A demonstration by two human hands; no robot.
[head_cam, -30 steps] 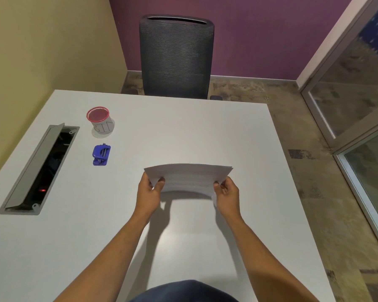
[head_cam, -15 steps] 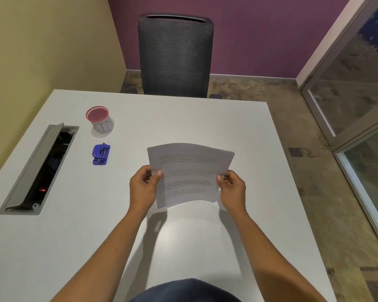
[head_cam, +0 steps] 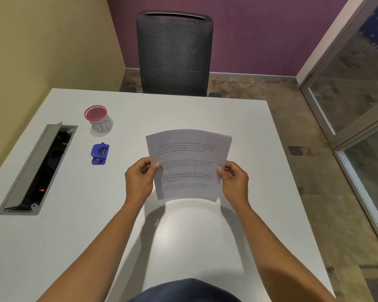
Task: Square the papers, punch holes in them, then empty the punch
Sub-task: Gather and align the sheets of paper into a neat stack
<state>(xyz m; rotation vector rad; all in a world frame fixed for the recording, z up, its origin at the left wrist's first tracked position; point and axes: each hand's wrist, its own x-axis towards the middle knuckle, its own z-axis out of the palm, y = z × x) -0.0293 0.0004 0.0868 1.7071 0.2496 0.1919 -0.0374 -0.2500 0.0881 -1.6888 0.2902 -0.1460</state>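
A thin stack of printed papers (head_cam: 188,164) stands upright above the white table (head_cam: 205,247), its text side facing me. My left hand (head_cam: 140,182) grips the stack's left edge and my right hand (head_cam: 234,182) grips its right edge. The sheets bow slightly, and their top edges are a little uneven at the right corner. A small blue hole punch (head_cam: 99,154) lies on the table to the left of the papers, apart from both hands. Behind the punch stands a white cup with a red rim, marked BIN (head_cam: 98,118).
An open cable tray with a raised grey lid (head_cam: 37,166) is set into the table at the left. A dark mesh chair (head_cam: 175,53) stands at the table's far side. A glass partition (head_cam: 358,105) runs along the right, beyond the table's edge.
The papers have tilted up from nearly flat to upright, so the printed side now faces me. Both hands kept their hold on the side edges and drew slightly closer to me.
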